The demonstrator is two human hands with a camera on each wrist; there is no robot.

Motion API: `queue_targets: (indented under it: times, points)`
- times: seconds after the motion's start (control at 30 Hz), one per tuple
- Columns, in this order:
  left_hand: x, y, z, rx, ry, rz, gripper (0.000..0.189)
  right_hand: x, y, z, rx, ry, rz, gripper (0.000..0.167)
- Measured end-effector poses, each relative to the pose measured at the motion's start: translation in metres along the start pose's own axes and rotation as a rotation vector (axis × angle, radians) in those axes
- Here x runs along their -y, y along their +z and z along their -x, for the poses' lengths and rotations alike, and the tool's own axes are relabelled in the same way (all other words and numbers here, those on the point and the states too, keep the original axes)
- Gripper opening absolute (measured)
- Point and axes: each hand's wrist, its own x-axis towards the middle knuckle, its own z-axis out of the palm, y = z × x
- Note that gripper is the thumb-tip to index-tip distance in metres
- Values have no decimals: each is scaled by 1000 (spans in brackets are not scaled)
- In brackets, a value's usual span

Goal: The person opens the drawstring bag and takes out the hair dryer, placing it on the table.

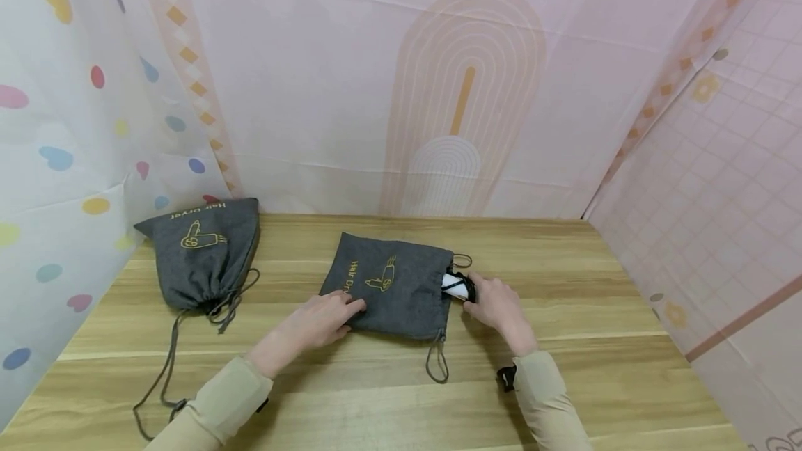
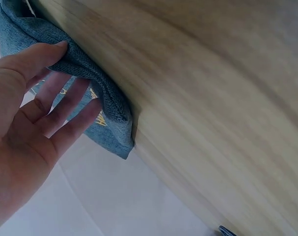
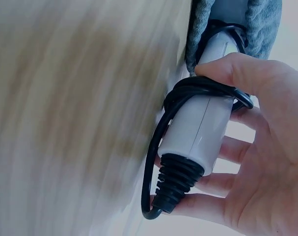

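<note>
A dark grey drawstring bag [image 1: 401, 284] printed with a yellow hair dryer lies on the table, its mouth to the right. My left hand [image 1: 319, 319] holds its lower left part, thumb along the side edge and fingers over the printed face [image 2: 97, 115]. From the mouth sticks the white handle of a hair dryer [image 3: 195, 130], wound with its black cord [image 3: 153, 172]; the rest is hidden inside the bag. My right hand [image 1: 498, 305] grips that handle, thumb on one side by the cord loops and fingers around the other.
A second grey drawstring bag [image 1: 209, 256], filled out and cinched, leans at the back left against the curtain. Its long cord [image 1: 166, 374] trails toward the front. Patterned curtains [image 1: 313, 89] enclose the wooden table [image 1: 583, 395] at the back and sides.
</note>
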Motion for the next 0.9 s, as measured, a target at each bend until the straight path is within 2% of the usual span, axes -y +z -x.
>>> queue_targets:
  times: [0.23, 0.53, 0.9]
  points:
    - [0, 2, 1, 7, -7, 16, 31, -9, -3, 1, -17, -48, 29, 62]
    - [-2, 2, 0, 44, 3, 33, 31, -22, -6, 0, -9, -92, 13, 59]
    - [0, 2, 1, 51, 0, 44, 31, -34, -11, -3, -26, -145, 24, 58]
